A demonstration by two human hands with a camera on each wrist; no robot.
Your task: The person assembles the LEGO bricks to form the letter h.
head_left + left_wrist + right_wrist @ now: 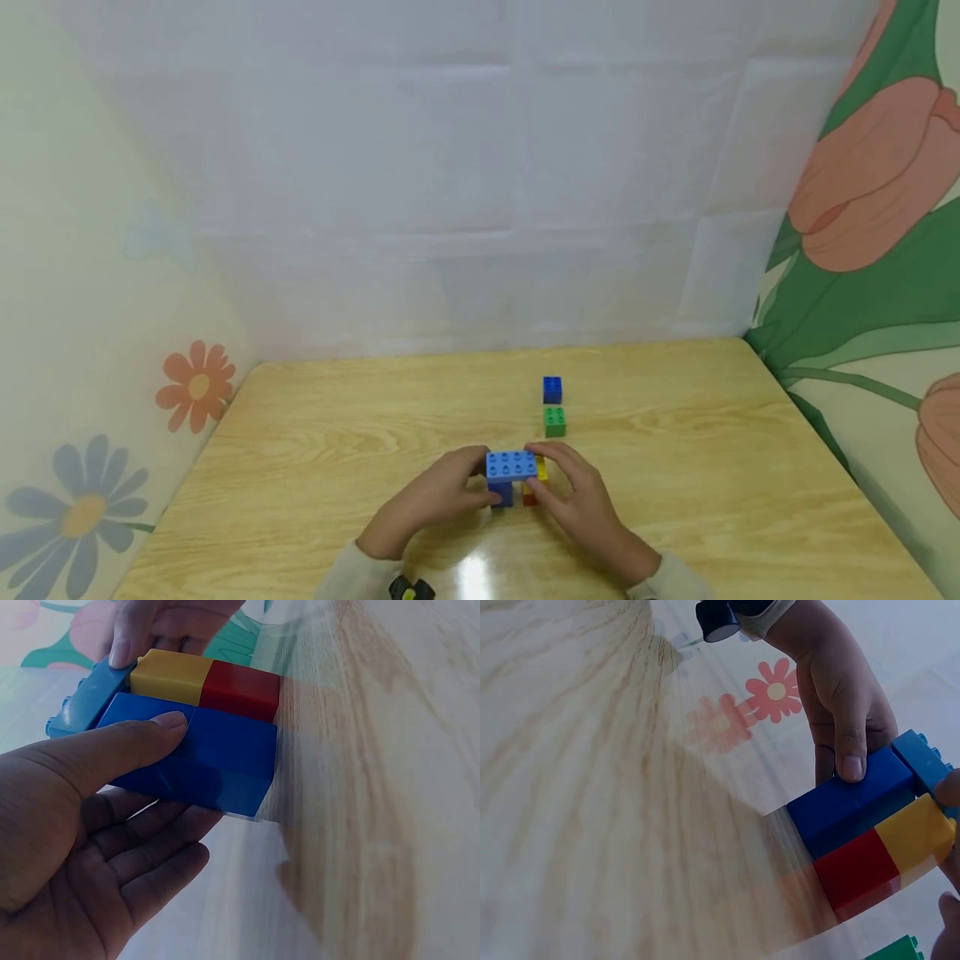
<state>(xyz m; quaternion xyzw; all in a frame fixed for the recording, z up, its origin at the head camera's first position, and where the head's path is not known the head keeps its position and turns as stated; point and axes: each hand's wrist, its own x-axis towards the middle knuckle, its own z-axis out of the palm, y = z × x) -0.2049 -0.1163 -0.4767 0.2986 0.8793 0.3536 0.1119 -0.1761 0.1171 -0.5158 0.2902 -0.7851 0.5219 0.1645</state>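
A light blue eight-stud toy brick (512,465) lies across the top of two short stacks standing side by side. One stack is two dark blue bricks (232,754); the other has a yellow brick (166,676) over a red brick (240,688). My left hand (442,493) holds the dark blue stack, thumb on its near face and fingers on the far side. With thumb and fingers, my right hand (577,500) grips the right end of the light blue brick, right beside the yellow brick. In the right wrist view that hand shows only at the edge.
Beyond the hands, a green brick (554,422) and a dark blue brick (552,389) stand on the wood-grain table (337,417). A white sheet (450,167) hangs along the back, and flower-patterned walls (862,292) flank the table.
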